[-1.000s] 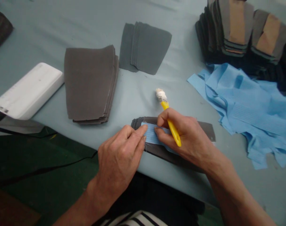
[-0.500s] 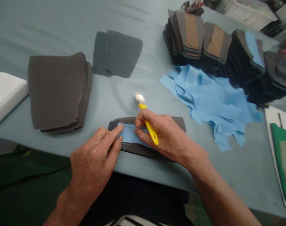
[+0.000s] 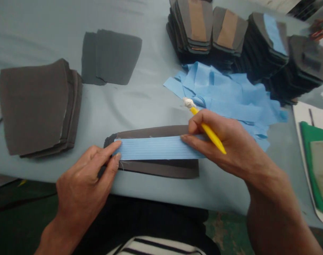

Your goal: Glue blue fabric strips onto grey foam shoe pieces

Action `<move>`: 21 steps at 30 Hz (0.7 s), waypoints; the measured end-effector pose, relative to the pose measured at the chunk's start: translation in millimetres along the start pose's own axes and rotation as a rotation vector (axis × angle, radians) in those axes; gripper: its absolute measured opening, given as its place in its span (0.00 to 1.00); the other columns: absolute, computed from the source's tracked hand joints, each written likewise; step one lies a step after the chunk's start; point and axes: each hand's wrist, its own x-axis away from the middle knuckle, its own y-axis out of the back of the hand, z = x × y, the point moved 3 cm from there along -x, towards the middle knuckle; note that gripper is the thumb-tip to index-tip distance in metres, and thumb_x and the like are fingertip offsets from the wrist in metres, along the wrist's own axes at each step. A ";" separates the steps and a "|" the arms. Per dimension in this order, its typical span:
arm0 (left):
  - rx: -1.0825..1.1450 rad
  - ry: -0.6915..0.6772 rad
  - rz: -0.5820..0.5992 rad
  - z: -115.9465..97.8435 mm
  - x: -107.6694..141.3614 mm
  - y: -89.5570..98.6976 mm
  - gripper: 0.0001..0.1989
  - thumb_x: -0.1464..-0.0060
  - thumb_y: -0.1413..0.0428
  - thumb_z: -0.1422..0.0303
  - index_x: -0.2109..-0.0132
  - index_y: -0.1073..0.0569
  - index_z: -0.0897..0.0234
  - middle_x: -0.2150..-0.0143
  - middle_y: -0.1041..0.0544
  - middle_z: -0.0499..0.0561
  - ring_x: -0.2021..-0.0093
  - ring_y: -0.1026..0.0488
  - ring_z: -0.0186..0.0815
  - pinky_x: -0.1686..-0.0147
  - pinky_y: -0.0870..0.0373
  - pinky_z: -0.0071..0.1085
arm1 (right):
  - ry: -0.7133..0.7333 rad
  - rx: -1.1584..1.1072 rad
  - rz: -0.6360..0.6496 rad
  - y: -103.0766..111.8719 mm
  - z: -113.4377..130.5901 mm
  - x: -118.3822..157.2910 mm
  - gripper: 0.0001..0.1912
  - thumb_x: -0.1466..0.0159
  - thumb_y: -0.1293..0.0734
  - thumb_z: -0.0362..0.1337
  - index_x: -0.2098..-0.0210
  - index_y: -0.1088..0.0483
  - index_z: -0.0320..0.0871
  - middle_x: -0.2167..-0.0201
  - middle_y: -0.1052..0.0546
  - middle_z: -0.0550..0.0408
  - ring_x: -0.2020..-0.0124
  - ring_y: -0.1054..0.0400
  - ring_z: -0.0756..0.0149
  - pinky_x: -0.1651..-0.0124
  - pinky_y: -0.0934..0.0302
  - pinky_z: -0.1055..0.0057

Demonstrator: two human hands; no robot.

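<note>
Blue ribbed strip (image 3: 157,149) lies lengthwise along a dark grey fabric panel (image 3: 150,132) near the table's front edge, and is kept flat, apparently taut, between the two hands. Its left end is pinned by the open left hand (image 3: 81,180), whose fingertips (image 3: 116,143) rest on the strip without closing. Its right end is pressed down by the right hand (image 3: 227,145), which is closed around a yellow-handled applicator (image 3: 210,132). The handle is tucked against the palm, so that the fingertips are left free; its white crusted tip (image 3: 188,103) is held off the strip. Loose blue offcuts (image 3: 225,92) are heaped beyond, and tan-patched panel stacks (image 3: 197,24) are ranged along the far side. A grey panel stack (image 3: 33,106) and a smaller one (image 3: 110,56) are set to the left on the pale blue-grey table cover (image 3: 140,106).
</note>
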 end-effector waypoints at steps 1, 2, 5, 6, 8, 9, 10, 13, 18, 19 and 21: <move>0.000 -0.004 0.002 -0.3 -0.6 0.5 0.18 0.25 0.48 0.62 0.38 0.21 0.63 0.62 0.23 0.47 0.67 0.26 0.34 0.67 0.37 0.32 | 0.008 -0.004 -0.017 3.8 1.3 -0.6 0.06 0.33 0.30 0.32 0.62 0.33 0.47 0.72 0.30 0.65 0.74 0.38 0.71 0.70 0.44 0.70; -0.004 -0.005 0.005 -0.5 -1.2 0.7 0.19 0.25 0.48 0.61 0.38 0.21 0.63 0.63 0.23 0.47 0.68 0.26 0.34 0.67 0.37 0.32 | 0.016 -0.005 -0.029 7.8 4.2 -2.1 0.07 0.33 0.30 0.32 0.61 0.33 0.47 0.71 0.30 0.64 0.73 0.38 0.70 0.70 0.44 0.69; -0.003 0.005 0.012 0.1 -2.3 0.3 0.20 0.26 0.48 0.59 0.38 0.20 0.63 0.63 0.24 0.47 0.68 0.27 0.35 0.67 0.38 0.33 | 0.055 0.028 -0.045 19.9 22.5 -10.8 0.08 0.33 0.30 0.31 0.62 0.33 0.49 0.70 0.28 0.62 0.72 0.36 0.67 0.68 0.42 0.66; 0.003 0.009 0.009 0.4 -2.6 0.1 0.21 0.26 0.48 0.58 0.38 0.20 0.63 0.64 0.24 0.47 0.68 0.27 0.35 0.67 0.38 0.33 | 0.065 0.054 -0.054 23.8 30.1 -14.6 0.09 0.34 0.30 0.30 0.62 0.33 0.50 0.69 0.27 0.61 0.70 0.34 0.65 0.67 0.40 0.65; 0.014 0.016 0.002 0.9 -3.2 -0.3 0.21 0.27 0.48 0.57 0.38 0.20 0.63 0.64 0.24 0.47 0.69 0.27 0.35 0.67 0.37 0.33 | 0.053 0.117 -0.041 29.4 42.5 -21.4 0.11 0.35 0.30 0.29 0.63 0.32 0.52 0.66 0.23 0.59 0.66 0.29 0.61 0.64 0.37 0.63; 0.014 0.015 0.001 0.9 -3.4 -0.4 0.22 0.27 0.48 0.57 0.38 0.20 0.63 0.65 0.25 0.47 0.69 0.28 0.36 0.67 0.37 0.33 | 0.048 0.146 -0.035 31.3 46.4 -23.7 0.11 0.36 0.30 0.28 0.63 0.32 0.53 0.65 0.22 0.58 0.65 0.28 0.60 0.63 0.36 0.62; 0.006 0.012 0.004 0.7 -3.6 -0.5 0.22 0.27 0.48 0.57 0.38 0.20 0.64 0.65 0.26 0.47 0.69 0.28 0.36 0.67 0.37 0.33 | 0.042 0.169 -0.021 32.0 48.0 -24.8 0.12 0.37 0.30 0.28 0.63 0.32 0.54 0.64 0.21 0.58 0.64 0.28 0.59 0.62 0.35 0.62; -0.014 0.005 0.007 0.0 -3.9 -0.3 0.22 0.26 0.49 0.57 0.38 0.20 0.64 0.67 0.28 0.46 0.71 0.31 0.35 0.69 0.40 0.33 | 0.039 0.179 0.005 29.2 37.6 -20.5 0.13 0.37 0.31 0.28 0.62 0.32 0.54 0.65 0.21 0.58 0.66 0.28 0.59 0.63 0.36 0.61; -0.003 0.001 0.011 -0.2 -3.7 0.4 0.22 0.26 0.49 0.56 0.38 0.20 0.62 0.66 0.28 0.46 0.71 0.31 0.34 0.68 0.40 0.32 | 0.001 0.103 -0.039 11.9 -2.7 1.9 0.07 0.34 0.31 0.32 0.60 0.33 0.49 0.68 0.25 0.60 0.69 0.32 0.62 0.66 0.43 0.65; 0.001 0.002 0.014 -0.3 -3.8 0.7 0.22 0.26 0.49 0.56 0.38 0.20 0.61 0.67 0.28 0.45 0.71 0.32 0.34 0.68 0.39 0.32 | -0.017 0.088 -0.049 7.3 -9.2 6.4 0.06 0.33 0.31 0.33 0.60 0.33 0.49 0.69 0.25 0.60 0.69 0.32 0.64 0.66 0.44 0.66; 0.000 0.014 0.028 -0.7 -4.0 1.2 0.21 0.27 0.49 0.56 0.38 0.20 0.60 0.66 0.28 0.45 0.71 0.31 0.33 0.68 0.39 0.32 | -0.056 0.086 -0.081 -1.5 -18.9 14.0 0.05 0.33 0.31 0.34 0.61 0.33 0.47 0.70 0.27 0.61 0.72 0.35 0.66 0.67 0.46 0.68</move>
